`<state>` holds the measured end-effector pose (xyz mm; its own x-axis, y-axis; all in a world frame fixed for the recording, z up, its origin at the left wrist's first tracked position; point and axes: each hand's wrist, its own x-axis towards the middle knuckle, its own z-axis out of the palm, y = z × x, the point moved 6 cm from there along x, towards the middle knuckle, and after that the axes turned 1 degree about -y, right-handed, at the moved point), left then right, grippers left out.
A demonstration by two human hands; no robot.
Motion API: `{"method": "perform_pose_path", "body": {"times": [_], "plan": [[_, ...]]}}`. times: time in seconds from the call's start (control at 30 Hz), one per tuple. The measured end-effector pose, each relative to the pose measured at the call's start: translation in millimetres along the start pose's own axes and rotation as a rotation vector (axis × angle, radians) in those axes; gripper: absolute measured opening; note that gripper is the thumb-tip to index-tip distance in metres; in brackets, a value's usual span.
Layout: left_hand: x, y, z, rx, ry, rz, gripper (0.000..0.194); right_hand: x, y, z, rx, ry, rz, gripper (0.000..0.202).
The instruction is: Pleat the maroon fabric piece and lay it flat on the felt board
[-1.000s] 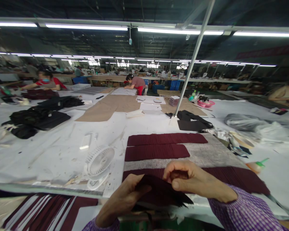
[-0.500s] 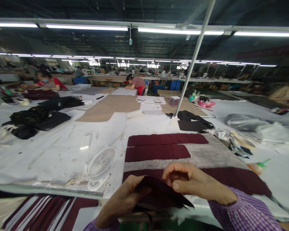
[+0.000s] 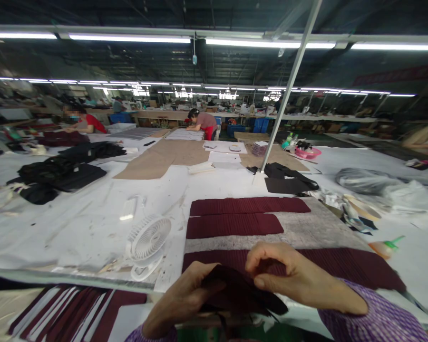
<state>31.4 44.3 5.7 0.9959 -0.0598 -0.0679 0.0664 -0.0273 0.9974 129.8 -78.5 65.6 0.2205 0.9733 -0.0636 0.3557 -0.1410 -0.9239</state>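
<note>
left hand (image 3: 190, 295) gripping dark maroon cloth (image 3: 231, 292) by the near edge of the table (image 3: 92, 228), right hand (image 3: 294, 278) curled beside it, fingers possibly pinching, cannot tell, pink basin (image 3: 309, 154) holding dark items, green-tipped bottle (image 3: 383, 248) with orange contents

Near our left hand (image 3: 187, 293) the fan (image 3: 150, 239) blocks us; left of the fan we could cross open desk (image 3: 87, 221).

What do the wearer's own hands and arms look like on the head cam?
Left hand and right hand: bare, no gloves. Left sleeve and right sleeve: purple-and-white check, ending near the wrists. No wristwatch visible.
</note>
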Motion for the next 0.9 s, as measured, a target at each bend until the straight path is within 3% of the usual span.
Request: {"method": "perform_pose_path", "body": {"times": [0.03, 0.2, 0.43, 0.73, 0.9], "plan": [[-0.5, -1.0, 0.0, -0.005, -0.002, 0.002, 0.026, -0.5, -3.3, -1.8, -0.106, 0.014, -0.034, 0.003], [-3.4, -5.7, 1.9, -0.062, -0.041, -0.02, 0.026, -2.0, -17.1, -3.8, -0.454, 0.006, -0.201, 0.021], [-8.9, -5.5, -2.7, -0.087, -0.056, -0.062, 0.023, -7.9, -13.2, -0.3, -0.622, -0.137, -0.13, 0.02], [1.1, -3.2, 12.8, 0.058, -0.113, -0.078, 0.019, 9.2, -23.4, 15.3, -0.617, -0.163, -0.243, 0.041], [-1.6, -5.2, 4.6, -0.148, 0.004, -0.076, 0.02, 11.0, -11.9, 11.8, -0.571, -0.177, -0.247, 0.037]]}}
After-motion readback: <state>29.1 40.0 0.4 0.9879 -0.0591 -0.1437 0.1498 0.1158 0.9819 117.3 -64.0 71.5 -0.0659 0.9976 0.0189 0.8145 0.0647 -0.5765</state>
